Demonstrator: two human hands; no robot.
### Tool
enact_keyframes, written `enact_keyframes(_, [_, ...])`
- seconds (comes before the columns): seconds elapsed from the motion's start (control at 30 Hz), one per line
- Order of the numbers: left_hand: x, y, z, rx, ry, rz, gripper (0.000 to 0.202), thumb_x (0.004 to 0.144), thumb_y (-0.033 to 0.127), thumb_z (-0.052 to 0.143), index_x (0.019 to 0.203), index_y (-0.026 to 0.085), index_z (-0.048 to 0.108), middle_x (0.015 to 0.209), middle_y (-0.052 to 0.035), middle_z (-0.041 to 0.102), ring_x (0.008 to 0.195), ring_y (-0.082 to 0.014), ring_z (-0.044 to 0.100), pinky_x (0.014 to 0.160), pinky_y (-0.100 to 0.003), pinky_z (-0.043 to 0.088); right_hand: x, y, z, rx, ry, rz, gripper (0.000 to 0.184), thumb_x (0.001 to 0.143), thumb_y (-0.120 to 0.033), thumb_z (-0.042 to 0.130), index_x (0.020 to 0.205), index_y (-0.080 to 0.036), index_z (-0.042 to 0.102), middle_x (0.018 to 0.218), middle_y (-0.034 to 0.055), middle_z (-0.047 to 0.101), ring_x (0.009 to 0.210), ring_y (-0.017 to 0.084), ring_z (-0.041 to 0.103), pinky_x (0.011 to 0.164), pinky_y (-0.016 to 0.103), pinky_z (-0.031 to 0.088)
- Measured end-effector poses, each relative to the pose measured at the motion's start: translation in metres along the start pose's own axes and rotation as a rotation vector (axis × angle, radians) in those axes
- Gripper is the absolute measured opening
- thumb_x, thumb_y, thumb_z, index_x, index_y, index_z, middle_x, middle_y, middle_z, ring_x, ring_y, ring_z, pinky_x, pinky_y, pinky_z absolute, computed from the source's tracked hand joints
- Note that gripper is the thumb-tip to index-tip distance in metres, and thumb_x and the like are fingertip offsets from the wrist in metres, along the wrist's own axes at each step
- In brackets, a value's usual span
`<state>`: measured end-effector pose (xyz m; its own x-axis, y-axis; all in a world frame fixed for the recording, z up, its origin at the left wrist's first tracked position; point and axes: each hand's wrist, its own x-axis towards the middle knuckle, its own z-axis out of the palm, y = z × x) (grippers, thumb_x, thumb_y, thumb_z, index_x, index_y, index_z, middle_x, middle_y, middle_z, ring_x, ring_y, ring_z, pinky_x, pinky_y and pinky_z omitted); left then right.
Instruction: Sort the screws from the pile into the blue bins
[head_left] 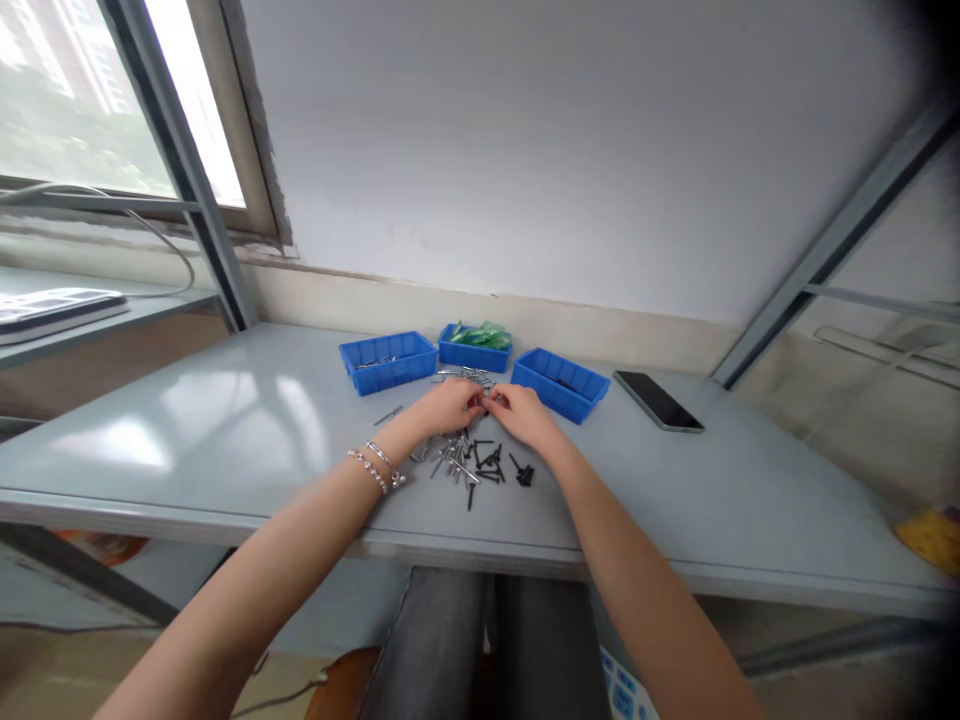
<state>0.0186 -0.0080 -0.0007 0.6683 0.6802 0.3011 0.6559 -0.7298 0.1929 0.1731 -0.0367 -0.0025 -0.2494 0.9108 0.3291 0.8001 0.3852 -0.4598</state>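
Note:
My left hand (452, 402) and my right hand (523, 412) meet fingertip to fingertip above the middle of the table. Both have their fingers pinched together, and whatever they hold is too small to make out. Just in front of them lies a loose heap of thin silver rivet-like pins (455, 458). Black screws (491, 462) are scattered to its right, with one nearer the table edge. More silver pins (469, 374) lie beyond my fingers, partly covered by the hands.
Behind my hands stand a left blue bin (390, 376) with silver pins, a middle blue bin (474, 355) with green plastic packets, and a right blue bin (559, 397) with dark pieces. A phone (658, 402) lies to the right. Metal posts (217, 250) rise at the table's ends.

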Motion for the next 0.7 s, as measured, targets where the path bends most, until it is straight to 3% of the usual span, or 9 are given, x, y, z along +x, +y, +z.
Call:
enact_keyframes(0.37, [-0.002, -0.003, -0.006, 0.058, 0.058, -0.101, 0.016, 0.077, 0.027, 0.047, 0.082, 0.017, 0.059, 0.083, -0.0062, 0.062, 0.077, -0.0171, 0.055, 0.068, -0.028, 0.041, -0.001, 0.001, 0.0, 0.006, 0.017, 0.018, 0.014, 0.077, -0.026, 0.048, 0.072, -0.018, 0.059, 0.058, 0.0004, 0.055, 0.056, 0.012, 0.047, 0.053, 0.021, 0.029])
enact_keyframes(0.7, [-0.01, -0.028, -0.031, 0.268, 0.222, -0.515, 0.023, 0.08, 0.031, 0.043, 0.091, 0.018, 0.058, 0.092, -0.0088, 0.058, 0.083, -0.021, 0.055, 0.068, -0.03, 0.041, 0.0, 0.001, -0.001, 0.012, 0.005, 0.049, 0.014, 0.077, -0.026, 0.049, 0.074, -0.017, 0.06, 0.061, 0.0016, 0.056, 0.057, 0.012, 0.048, 0.055, 0.022, 0.031])
